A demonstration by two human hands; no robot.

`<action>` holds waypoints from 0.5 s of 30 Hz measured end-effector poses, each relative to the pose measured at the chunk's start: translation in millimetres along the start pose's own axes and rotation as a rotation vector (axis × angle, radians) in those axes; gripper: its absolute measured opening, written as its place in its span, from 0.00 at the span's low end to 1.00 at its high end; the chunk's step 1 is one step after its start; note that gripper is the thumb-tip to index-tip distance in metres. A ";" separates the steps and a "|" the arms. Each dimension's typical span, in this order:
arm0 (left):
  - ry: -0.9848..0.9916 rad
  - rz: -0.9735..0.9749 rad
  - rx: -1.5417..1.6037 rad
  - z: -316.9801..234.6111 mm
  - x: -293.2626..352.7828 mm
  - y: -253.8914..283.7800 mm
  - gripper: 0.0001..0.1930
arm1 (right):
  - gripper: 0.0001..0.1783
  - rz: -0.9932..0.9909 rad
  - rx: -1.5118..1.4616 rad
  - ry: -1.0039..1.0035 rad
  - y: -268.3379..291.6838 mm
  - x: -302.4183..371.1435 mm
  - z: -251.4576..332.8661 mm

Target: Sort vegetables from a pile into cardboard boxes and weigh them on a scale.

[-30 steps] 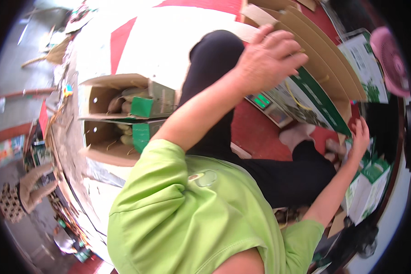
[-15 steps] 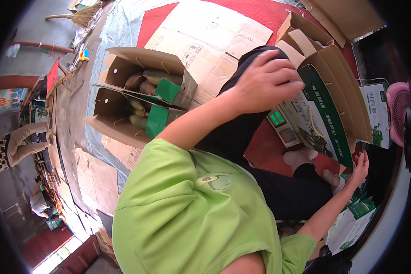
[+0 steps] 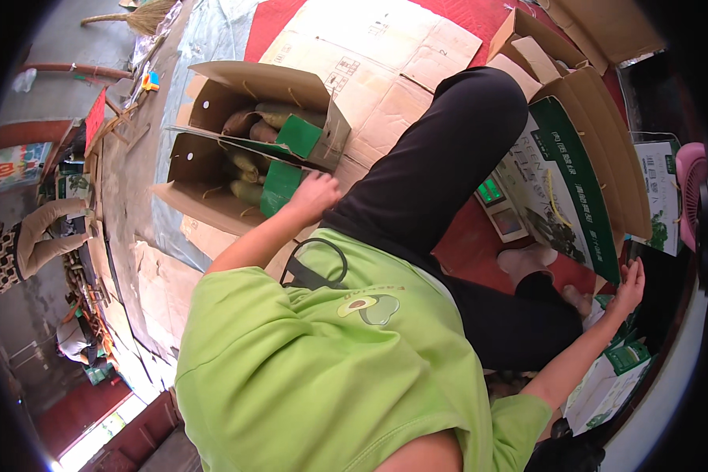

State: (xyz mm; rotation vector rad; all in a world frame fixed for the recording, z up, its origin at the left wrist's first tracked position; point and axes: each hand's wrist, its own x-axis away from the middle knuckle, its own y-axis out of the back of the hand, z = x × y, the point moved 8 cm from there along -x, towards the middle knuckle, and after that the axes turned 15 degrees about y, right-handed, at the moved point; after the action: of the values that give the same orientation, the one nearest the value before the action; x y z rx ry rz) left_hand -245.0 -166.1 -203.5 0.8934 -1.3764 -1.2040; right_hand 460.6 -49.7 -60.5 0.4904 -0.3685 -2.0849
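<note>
My left hand has its fingers curled at the near right corner of an open cardboard carton with a green flap. Inside that carton lie long green, radish-like roots. A second open carton stands against it on the far side, also holding such roots. At the right, my right hand is stretched out, fingers up, beside the lower corner of a green and white printed carton; whether it touches the carton I cannot tell.
A scale with a lit green display sits on the red floor covering beside my foot. Flattened cardboard covers the floor ahead. A pink fan and a white carton stand far right. Another person bends at the left.
My left hand has swung left and down, from above my knee by the printed carton to the near radish carton, and its fingers have curled. My right hand stays beside the printed carton.
</note>
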 end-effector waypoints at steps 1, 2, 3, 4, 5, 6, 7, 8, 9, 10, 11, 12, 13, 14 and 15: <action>-0.031 0.070 -0.005 -2.1 11.8 -13.6 0.08 | 0.22 0.001 -0.012 0.003 1.6 -0.9 -3.1; -0.029 0.074 -0.007 -1.1 22.4 -24.3 0.08 | 0.22 0.004 -0.013 0.000 -0.4 0.1 -4.3; -0.048 0.126 -0.066 -1.3 32.7 -40.6 0.08 | 0.21 -0.003 -0.023 0.009 -1.3 0.8 -3.1; -0.068 0.178 -0.124 -0.8 39.5 -56.4 0.09 | 0.21 -0.009 -0.033 0.018 -1.8 1.3 -1.9; -0.066 0.180 -0.124 1.2 42.8 -67.6 0.09 | 0.21 -0.007 -0.033 0.017 -2.5 1.0 -1.7; -0.083 0.190 -0.180 1.6 44.7 -77.3 0.09 | 0.21 0.000 -0.038 0.015 -2.7 0.2 -1.6; -0.100 0.198 -0.235 2.8 46.3 -86.4 0.10 | 0.21 0.006 -0.043 0.013 -3.1 -0.1 -1.4; -0.103 0.198 -0.235 0.3 41.5 -83.7 0.10 | 0.21 0.004 -0.042 0.012 -3.1 0.5 -0.6; -0.017 0.186 -0.188 1.7 29.9 -78.2 0.11 | 0.21 0.005 -0.051 0.008 -3.9 2.0 0.5; 0.068 0.173 -0.140 4.2 18.0 -74.2 0.12 | 0.21 0.005 -0.059 0.004 -3.9 3.4 0.8; 0.068 0.172 -0.142 4.5 9.5 -80.4 0.12 | 0.21 0.003 -0.060 0.003 -3.7 4.0 1.2; 0.061 0.161 -0.310 7.9 2.0 -94.4 0.14 | 0.21 0.011 -0.061 0.009 -6.4 3.3 2.2; 0.054 0.150 -0.479 10.8 -3.7 -107.4 0.16 | 0.21 0.018 -0.063 0.014 -8.9 2.7 2.9; 0.056 0.149 -0.482 10.7 -11.0 -118.2 0.16 | 0.21 0.019 -0.066 0.014 -8.8 1.2 0.5; 0.104 0.210 -0.503 15.4 -17.6 -128.2 0.17 | 0.22 0.015 -0.074 0.000 -4.9 0.2 -3.7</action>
State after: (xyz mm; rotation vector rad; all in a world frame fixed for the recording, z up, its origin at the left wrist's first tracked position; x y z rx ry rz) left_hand -269.9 -173.8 -331.2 0.4378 -0.9879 -1.2424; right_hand 458.7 -47.5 -65.9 0.4426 -0.2932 -2.0765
